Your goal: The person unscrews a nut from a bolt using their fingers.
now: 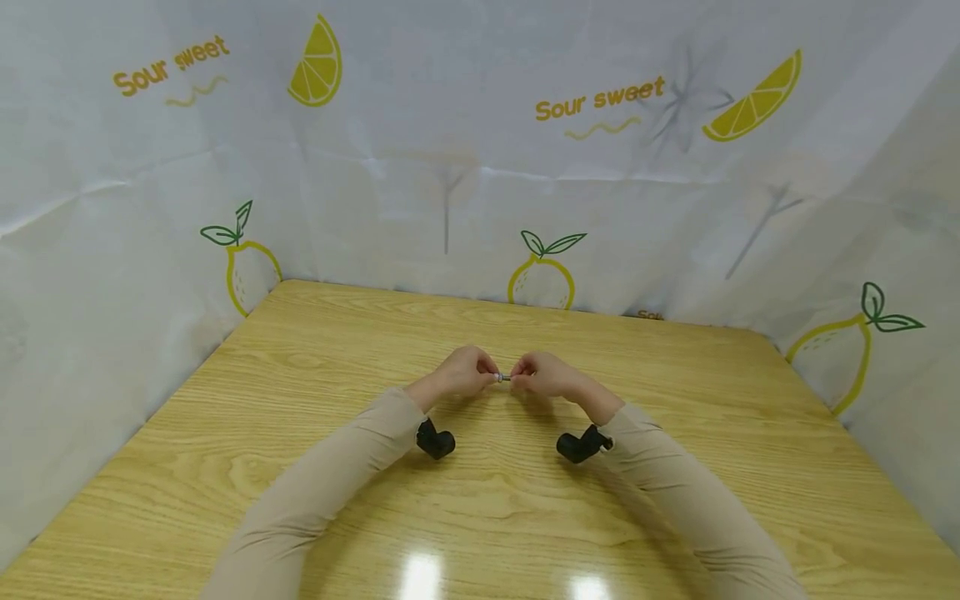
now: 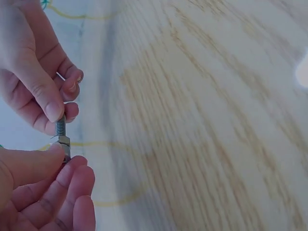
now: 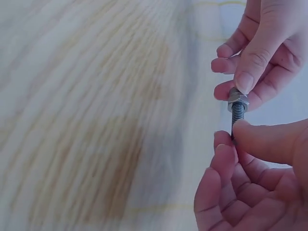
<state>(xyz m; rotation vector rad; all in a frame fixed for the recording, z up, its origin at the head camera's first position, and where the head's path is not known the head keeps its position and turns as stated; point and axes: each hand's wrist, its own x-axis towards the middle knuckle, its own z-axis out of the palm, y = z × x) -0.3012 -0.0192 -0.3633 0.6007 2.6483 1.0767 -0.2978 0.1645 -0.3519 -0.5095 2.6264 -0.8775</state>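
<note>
Two hands, one bolt, one nut. Left hand (image 1: 463, 372) has thumb and index finger closed on the head end of the bolt (image 3: 237, 113); its other fingers are loosely bent and hold nothing. Right hand (image 1: 550, 375) pinches the threaded end between thumb and fingertips, remaining fingers half curled. Nut (image 3: 238, 100) sits on the bolt, just beside the left hand's fingertips; bare thread shows from there to the right hand.

Location: bolt spans the small gap between the two hands, over the worktop (image 1: 480, 517), about midway between its left and right edges, nearer the far edge. Shaft runs roughly along the far edge. Can't tell whether either hand touches the wood.

Also there: two beige sleeves (image 1: 337, 467), one per arm; two black wrist mounts (image 1: 437, 442), one at each cuff. Two glare spots (image 1: 420, 577) toward the near side. White sheet (image 1: 390, 208) stands behind the far edge and along both sides; counted on it: three lemon outlines (image 1: 542, 283), two lemon slices (image 1: 318, 67), two full "Sour sweet" prints (image 1: 600, 98).
</note>
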